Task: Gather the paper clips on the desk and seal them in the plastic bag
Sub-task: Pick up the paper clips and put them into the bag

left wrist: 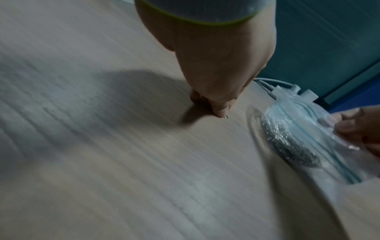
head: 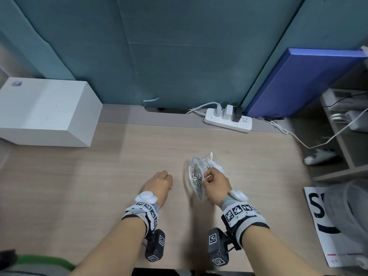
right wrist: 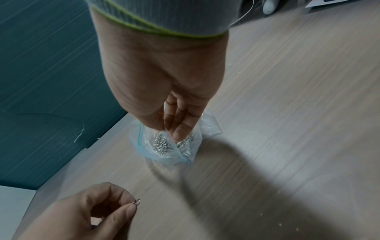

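Observation:
A clear plastic bag (head: 196, 174) with a blue zip strip holds a heap of silver paper clips (head: 195, 173) and stands on the wooden desk (head: 99, 176). My right hand (head: 214, 181) pinches the bag's upper edge, which keeps its mouth open; the right wrist view shows the bag (right wrist: 164, 144) under my fingers (right wrist: 180, 126). My left hand (head: 161, 182) hovers just left of the bag with a single paper clip (right wrist: 137, 202) pinched between thumb and forefinger. The left wrist view shows that clip (left wrist: 225, 117) at my fingertip and the bag (left wrist: 304, 138) to its right.
A white box (head: 45, 112) sits at the desk's back left. A white power strip (head: 228, 120) with plugs lies at the back by the teal partition (head: 179, 46). A printed sheet (head: 326, 226) lies at the right edge, beside shelves.

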Action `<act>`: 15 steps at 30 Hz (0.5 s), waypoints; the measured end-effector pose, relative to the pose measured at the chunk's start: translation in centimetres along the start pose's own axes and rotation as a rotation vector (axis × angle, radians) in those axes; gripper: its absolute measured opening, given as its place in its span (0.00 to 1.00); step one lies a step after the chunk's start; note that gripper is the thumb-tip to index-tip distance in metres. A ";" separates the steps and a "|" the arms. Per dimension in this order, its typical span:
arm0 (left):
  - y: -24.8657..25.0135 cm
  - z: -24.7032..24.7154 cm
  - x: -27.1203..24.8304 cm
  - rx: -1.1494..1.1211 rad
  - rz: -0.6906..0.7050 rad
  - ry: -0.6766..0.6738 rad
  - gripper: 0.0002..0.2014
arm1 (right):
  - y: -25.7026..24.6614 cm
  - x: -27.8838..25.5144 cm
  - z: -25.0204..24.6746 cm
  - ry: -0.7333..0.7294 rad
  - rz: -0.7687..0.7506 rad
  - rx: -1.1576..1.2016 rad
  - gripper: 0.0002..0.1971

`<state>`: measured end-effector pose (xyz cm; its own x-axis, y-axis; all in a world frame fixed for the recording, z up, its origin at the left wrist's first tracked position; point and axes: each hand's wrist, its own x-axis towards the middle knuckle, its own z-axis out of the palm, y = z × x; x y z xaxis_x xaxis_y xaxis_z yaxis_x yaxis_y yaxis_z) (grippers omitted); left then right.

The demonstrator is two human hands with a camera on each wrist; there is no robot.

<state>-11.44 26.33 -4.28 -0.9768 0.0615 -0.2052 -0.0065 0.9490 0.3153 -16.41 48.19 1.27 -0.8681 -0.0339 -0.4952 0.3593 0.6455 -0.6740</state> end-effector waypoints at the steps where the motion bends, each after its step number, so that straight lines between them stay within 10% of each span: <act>1: 0.2 0.0 -0.1 0.040 0.002 -0.010 0.08 | -0.1 0.0 0.0 -0.001 0.000 0.000 0.09; 15: 1.9 -1.2 0.3 0.127 -0.025 -0.189 0.13 | -0.2 0.0 -0.6 0.009 -0.007 0.006 0.11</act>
<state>-11.98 27.80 -2.65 -0.9191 0.0828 -0.3853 0.0082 0.9815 0.1913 -16.71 48.54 1.67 -0.8736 -0.0320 -0.4855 0.3548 0.6410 -0.6806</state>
